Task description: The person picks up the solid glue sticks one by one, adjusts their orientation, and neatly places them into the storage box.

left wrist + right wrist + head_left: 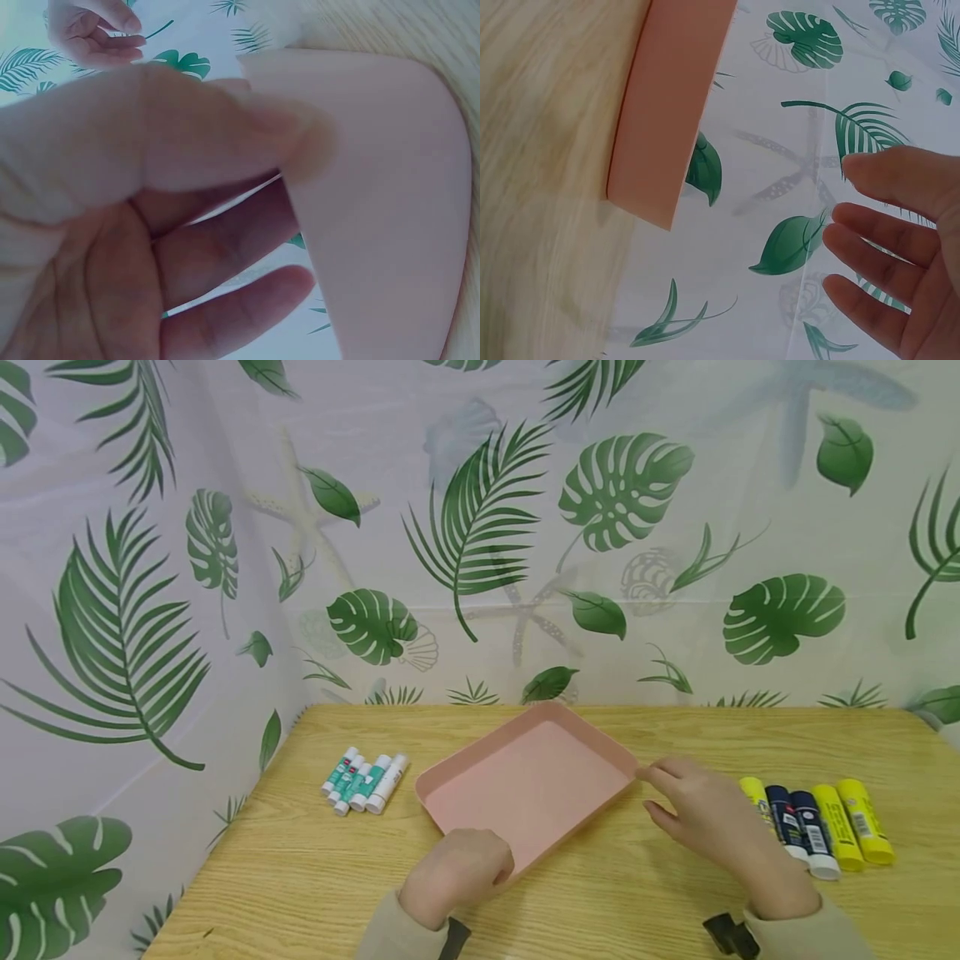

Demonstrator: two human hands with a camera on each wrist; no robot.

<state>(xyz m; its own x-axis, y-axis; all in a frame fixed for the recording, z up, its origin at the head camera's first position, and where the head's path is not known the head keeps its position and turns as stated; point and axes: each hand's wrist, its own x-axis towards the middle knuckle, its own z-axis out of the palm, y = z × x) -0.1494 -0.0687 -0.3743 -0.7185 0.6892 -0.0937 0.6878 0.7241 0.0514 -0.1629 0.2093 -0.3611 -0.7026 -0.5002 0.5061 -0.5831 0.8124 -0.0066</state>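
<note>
A shallow pink tray (525,768) lies at an angle on the wooden table. My left hand (461,868) pinches its near wall, the thumb (247,131) on the outer face and the other fingers behind the rim. Close by the tray's right corner is my right hand (705,814), its fingers loosely bent with nothing between them. In the right wrist view the tray wall (660,112) stands apart from those fingertips (855,169).
Several small green and white glue sticks (363,781) lie in a group left of the tray. To the right, a row of bigger yellow and dark blue glue sticks (840,827) lies partly behind my right hand. A leaf-printed cloth (480,568) hangs behind the table (285,877).
</note>
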